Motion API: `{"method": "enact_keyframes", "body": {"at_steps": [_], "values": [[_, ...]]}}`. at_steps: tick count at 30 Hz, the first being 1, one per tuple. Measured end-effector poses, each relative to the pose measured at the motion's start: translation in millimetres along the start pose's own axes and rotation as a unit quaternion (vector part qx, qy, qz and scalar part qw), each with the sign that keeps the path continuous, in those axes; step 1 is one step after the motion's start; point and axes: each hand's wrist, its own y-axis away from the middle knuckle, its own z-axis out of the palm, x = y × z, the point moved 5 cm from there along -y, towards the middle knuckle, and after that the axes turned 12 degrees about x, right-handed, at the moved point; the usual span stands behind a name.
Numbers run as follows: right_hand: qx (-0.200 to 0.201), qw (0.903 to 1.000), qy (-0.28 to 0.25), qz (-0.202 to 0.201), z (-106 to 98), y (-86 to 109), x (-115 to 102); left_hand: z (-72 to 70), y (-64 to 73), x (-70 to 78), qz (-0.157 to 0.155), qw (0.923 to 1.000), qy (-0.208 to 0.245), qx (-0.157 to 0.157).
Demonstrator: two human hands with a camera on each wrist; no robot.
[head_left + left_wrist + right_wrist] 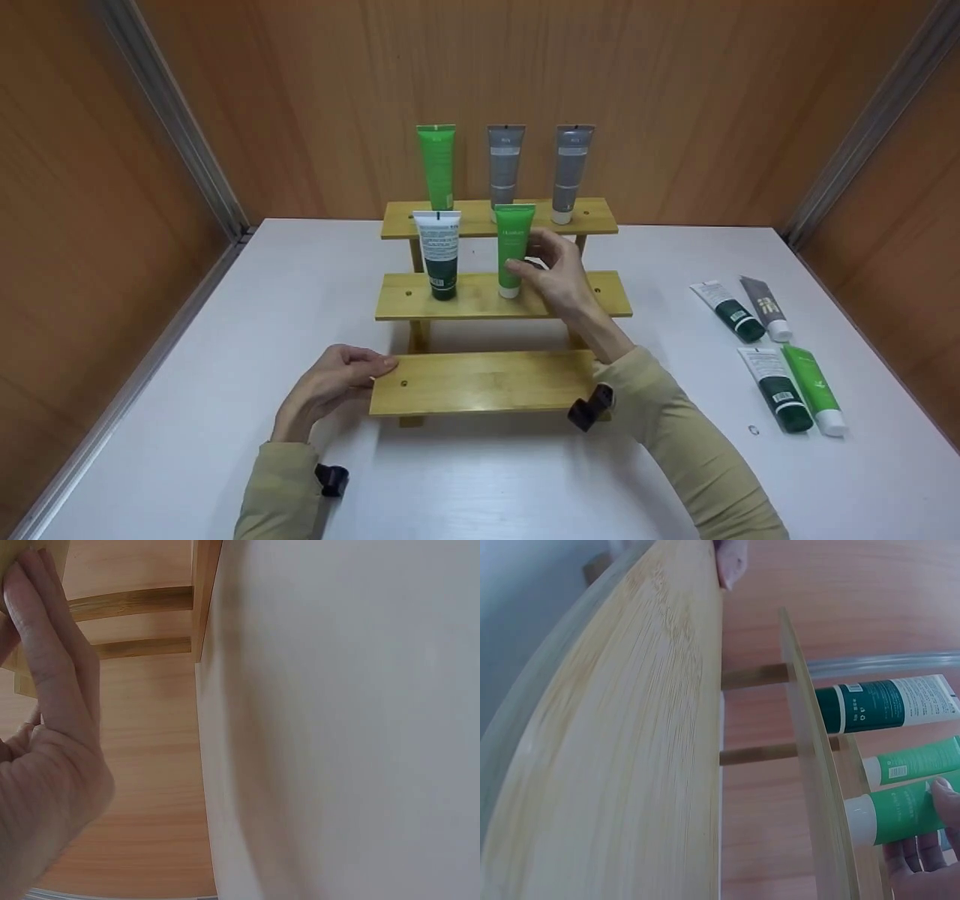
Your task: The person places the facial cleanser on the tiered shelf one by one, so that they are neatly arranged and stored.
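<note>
My right hand (559,276) pinches a green tube (513,244) that stands cap down on the middle shelf (480,307) of a three-step wooden rack. In the right wrist view, the thumb lies on the tube's front and the fingers are behind it. To its left on that shelf stands a white and dark green tube (441,255). My left hand (334,386) grips the left end of the lowest shelf (487,384) between thumb and fingers. The top shelf (465,225) bears another green tube (439,166) and two grey tubes (505,165), all upright.
On the white table (480,487), at the right, lie a grey tube (766,307), a green tube (814,388) and two white and dark green tubes (776,390). A small ring (754,430) lies near them. Wooden panels (525,67) enclose the back and sides.
</note>
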Motion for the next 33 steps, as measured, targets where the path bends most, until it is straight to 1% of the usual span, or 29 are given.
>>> {"method": "enact_keyframes", "body": {"at_steps": [6,14,18,21,24,27,30,33], "values": [[0.003,1.0,-0.004,0.0,0.5,0.0,-0.2,0.1,0.2,0.0,-0.004,1.0,0.003,-0.001],[-0.004,0.9999,-0.014,0.001,-0.2,0.2,0.0,-0.4,0.5,1.1,0.006,0.9999,0.008,-0.012],[-0.013,0.9998,-0.013,-0.007,-3.0,2.1,-1.6,-0.9,0.3,0.4,0.004,0.9999,0.009,-0.01],[-0.024,0.9992,-0.007,-0.03,-11.6,6.3,-5.2,-1.0,0.4,0.1,0.003,0.9999,0.012,-0.01],[-0.029,0.9977,0.018,-0.058,-28.5,13.4,-9.9,-1.2,0.4,0.2,0.003,0.9999,0.012,-0.01],[-0.032,0.9944,0.052,-0.087,-53.0,21.5,-13.5,-1.4,0.0,0.5,0.005,0.9999,0.005,-0.009],[-0.038,0.9899,0.086,-0.106,-84.3,30.9,-12.4,-1.0,-0.6,0.7,0.007,0.9999,-0.002,-0.008],[-0.048,0.9831,0.128,-0.122,-121.4,41.9,-5.4,-0.2,-0.8,0.7,0.006,0.9999,-0.004,-0.008]]}}
